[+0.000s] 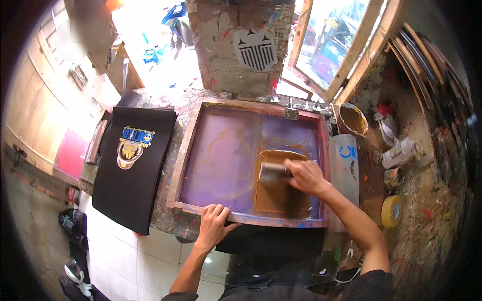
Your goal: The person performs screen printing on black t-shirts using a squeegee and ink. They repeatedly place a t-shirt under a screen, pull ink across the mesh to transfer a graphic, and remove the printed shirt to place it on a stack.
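A wooden-framed printing screen [187, 150] with purple mesh lies flat on the worktable. Brown ink [279, 196] covers a rectangular patch on its right half. My right hand [306, 176] grips a squeegee [272, 172] pressed on the ink near the patch's upper part. My left hand [213, 223] presses down on the screen frame's near edge. Black fabric [273, 242] sticks out from under the frame toward me.
A black cloth with a printed skull design [131, 165] lies left of the screen. At the right stand a tub of brown ink [352, 119], a clear plastic container [345, 160], a white bottle [397, 151] and a yellow tape roll [391, 211]. Stacked frames [427, 65] lean far right.
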`<state>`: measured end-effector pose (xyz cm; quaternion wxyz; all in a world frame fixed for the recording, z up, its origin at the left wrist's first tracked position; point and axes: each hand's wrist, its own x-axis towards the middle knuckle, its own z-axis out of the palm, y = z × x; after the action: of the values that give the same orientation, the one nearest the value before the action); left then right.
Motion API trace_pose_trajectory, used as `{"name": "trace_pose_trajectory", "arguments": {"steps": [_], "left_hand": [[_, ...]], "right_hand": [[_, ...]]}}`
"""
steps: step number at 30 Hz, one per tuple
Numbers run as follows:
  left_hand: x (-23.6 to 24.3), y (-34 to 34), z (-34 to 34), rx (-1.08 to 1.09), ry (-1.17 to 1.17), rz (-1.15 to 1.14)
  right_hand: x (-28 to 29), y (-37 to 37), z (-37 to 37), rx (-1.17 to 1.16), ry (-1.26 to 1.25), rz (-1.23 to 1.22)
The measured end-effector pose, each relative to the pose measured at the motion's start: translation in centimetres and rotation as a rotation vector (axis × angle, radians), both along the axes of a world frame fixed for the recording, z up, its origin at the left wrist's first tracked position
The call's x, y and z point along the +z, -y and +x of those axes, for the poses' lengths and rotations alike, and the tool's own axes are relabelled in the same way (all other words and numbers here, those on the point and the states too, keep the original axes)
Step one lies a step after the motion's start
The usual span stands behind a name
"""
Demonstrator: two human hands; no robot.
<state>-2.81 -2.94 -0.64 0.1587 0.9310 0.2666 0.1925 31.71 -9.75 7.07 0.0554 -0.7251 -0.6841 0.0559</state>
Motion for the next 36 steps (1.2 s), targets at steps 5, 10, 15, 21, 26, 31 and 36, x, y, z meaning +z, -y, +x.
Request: {"name": "trace_pose_trajectory", "arguments": {"steps": [5,10,15,21,26,31,36], "left_hand": [[0.0,-0.2,0.8,-0.005,-0.01,-0.052],[0.1,-0.2,1.0,-0.009,-0.039,-0.048],[0.0,0.1,0.5,0.014,-0.035,-0.058],[1.2,0.0,0.9,-0.02,-0.064,-0.058],[2.7,-0.3,1.8,-0.05,-0.109,0.0],[5.4,-1.6,0.3,-0.053,-0.073,0.057],[16.5,-2.3,6.5,-0.023,0.359,0.452]], "right_hand": [[-0.2,-0.1,1.6,0.043,-0.121,-0.204],[-1.8,-8.0,8.7,-0.109,0.144,0.294],[-2.6,-6.2,4.8,-0.142,0.114,0.222],[-3.0,3.2,-3.3,-0.044,0.123,0.196],[-1.7,8.8,-7.9,-0.055,0.101,0.178],[1.9,8.9,-10.6,-0.21,0.159,0.415],[9.2,7.6,-6.9,-0.321,0.364,0.781]]}}
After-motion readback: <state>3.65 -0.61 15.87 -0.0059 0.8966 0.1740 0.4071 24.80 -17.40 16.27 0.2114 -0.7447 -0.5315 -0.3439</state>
